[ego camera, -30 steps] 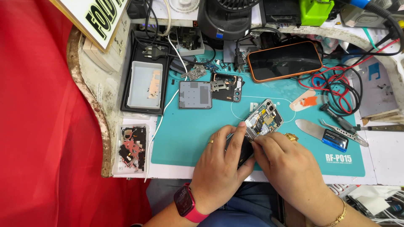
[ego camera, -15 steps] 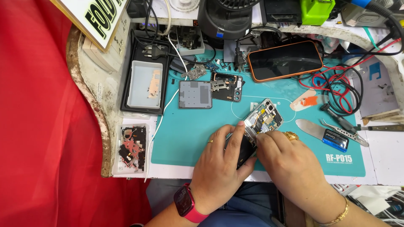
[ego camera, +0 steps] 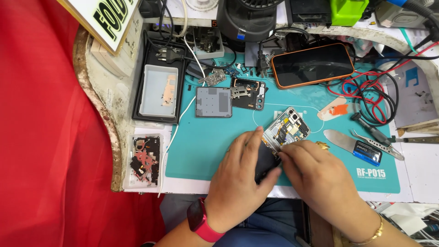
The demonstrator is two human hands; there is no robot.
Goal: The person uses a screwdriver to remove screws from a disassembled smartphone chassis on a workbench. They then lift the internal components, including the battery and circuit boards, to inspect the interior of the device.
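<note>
An opened foldable phone (ego camera: 286, 130) lies on the teal work mat (ego camera: 210, 146), its circuit boards and camera modules exposed. My left hand (ego camera: 240, 178), with a red watch on its wrist, lies over the phone's dark lower half and grips it. My right hand (ego camera: 318, 176), wearing a ring and a gold bracelet, presses its fingertips at the lower edge of the exposed half, next to the left hand. What the right fingertips pinch is hidden.
A grey square back panel (ego camera: 213, 101) and a black inner frame (ego camera: 248, 93) lie further back on the mat. An orange-cased phone (ego camera: 312, 64), red and black cables (ego camera: 366, 93), a metal spatula (ego camera: 352, 144), tweezers (ego camera: 377, 137) and two parts trays (ego camera: 157, 91) surround them.
My right hand has shifted slightly left and down along the phone's edge. The left hand and the phone stay where they were.
</note>
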